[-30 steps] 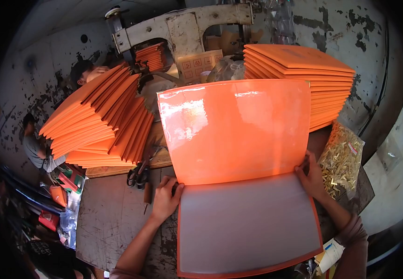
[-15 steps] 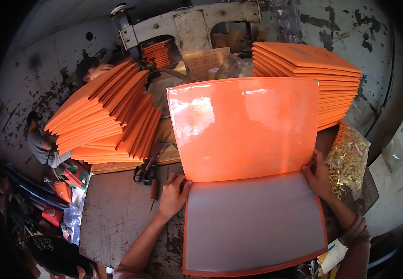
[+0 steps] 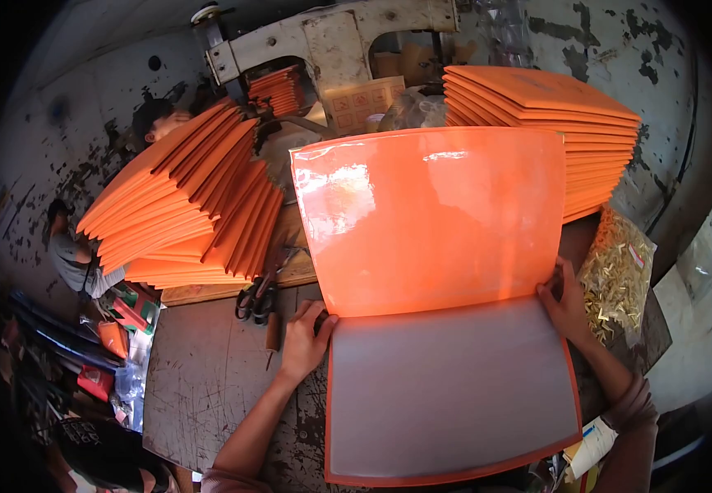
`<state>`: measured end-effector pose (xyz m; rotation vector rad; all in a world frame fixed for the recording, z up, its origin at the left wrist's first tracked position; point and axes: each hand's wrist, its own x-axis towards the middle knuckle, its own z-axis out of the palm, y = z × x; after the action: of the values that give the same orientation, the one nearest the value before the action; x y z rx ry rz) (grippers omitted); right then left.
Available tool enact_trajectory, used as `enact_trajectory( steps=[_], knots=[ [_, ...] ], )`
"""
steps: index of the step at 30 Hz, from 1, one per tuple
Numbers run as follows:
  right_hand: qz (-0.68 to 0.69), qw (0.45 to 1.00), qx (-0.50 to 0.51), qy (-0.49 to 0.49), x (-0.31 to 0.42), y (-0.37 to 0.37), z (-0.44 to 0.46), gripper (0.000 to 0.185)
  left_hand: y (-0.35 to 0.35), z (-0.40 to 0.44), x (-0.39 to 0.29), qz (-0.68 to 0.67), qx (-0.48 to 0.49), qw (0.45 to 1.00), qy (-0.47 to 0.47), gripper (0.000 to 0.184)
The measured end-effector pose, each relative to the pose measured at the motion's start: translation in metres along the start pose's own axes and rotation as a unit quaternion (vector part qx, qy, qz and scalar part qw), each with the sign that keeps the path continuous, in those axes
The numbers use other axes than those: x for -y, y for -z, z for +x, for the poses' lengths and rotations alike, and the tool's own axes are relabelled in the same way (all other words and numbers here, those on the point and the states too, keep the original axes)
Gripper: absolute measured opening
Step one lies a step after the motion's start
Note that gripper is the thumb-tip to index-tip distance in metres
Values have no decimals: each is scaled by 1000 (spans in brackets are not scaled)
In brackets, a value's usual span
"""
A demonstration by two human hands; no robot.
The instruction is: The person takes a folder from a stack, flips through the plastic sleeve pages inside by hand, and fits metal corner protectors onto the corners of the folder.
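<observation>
An orange folder (image 3: 434, 222) stands opened in front of me. Its glossy upper panel is raised, and the lower panel, with a grey lining (image 3: 450, 386) and orange border, lies toward me. At the left end of the fold, my left hand (image 3: 305, 341) pinches the edge between thumb and bent fingers. My right hand (image 3: 565, 306) grips the opposite end of the fold, thumb on the inside. Small brass-coloured pieces show at the upper panel's top corners. Black-handled scissors (image 3: 257, 300) and a wooden-handled awl (image 3: 273, 333) lie left of the folder.
Stacks of orange folders stand at left (image 3: 167, 205) and right (image 3: 536, 123) on the worn table (image 3: 200, 370). A plastic bag of brass-coloured fittings (image 3: 617, 275) lies by my right arm. Behind is a white metal machine frame (image 3: 335, 49). Two people (image 3: 68, 246) are at the left.
The raised panel leans back slightly and its top edge sits a little higher in view. Both hands keep their hold at the fold, and the camera view has shifted slightly.
</observation>
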<state>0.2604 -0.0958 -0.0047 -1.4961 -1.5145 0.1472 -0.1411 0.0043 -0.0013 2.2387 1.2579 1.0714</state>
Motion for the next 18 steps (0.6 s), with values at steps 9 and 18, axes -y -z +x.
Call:
enact_trajectory(
  steps=[9,18],
  knots=[
    [79,996,-8,-42,4,-1,1,32,2,1,6,-12,6,1000,-10,18],
    [114,993,-20,-39,-5,1,0,21,2,0,-1,-18,-2,1000,-18,19]
  ],
)
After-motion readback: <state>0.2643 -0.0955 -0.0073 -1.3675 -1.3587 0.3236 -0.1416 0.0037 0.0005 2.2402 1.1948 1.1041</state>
